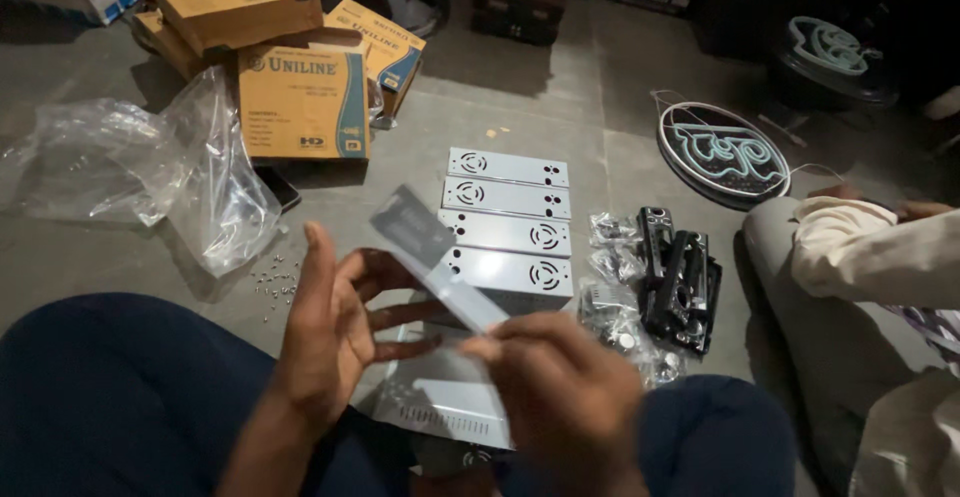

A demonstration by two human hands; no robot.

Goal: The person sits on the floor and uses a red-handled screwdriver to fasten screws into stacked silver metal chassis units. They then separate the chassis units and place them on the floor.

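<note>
Pinched in the right hand (565,397), a thin clear plastic sleeve (435,257) slants up over the lap, its dark end highest; the left hand (335,322) is open, fingers spread just behind it, touch unclear. Below lies a grey metal casing (440,402). Beyond, four vented metal panels (510,222) sit in a stack on the floor, black parts (680,282) and small bagged hardware (615,307) to their right, loose screws (275,279), crumpled plastic bag (190,172) and cardboard boxes (300,102) left. Another person's knee (800,257) at right.

The concrete floor (560,107) bears cardboard boxes (300,102), plastic bags (190,172), metal casings (508,219) and loose screws (275,279).
</note>
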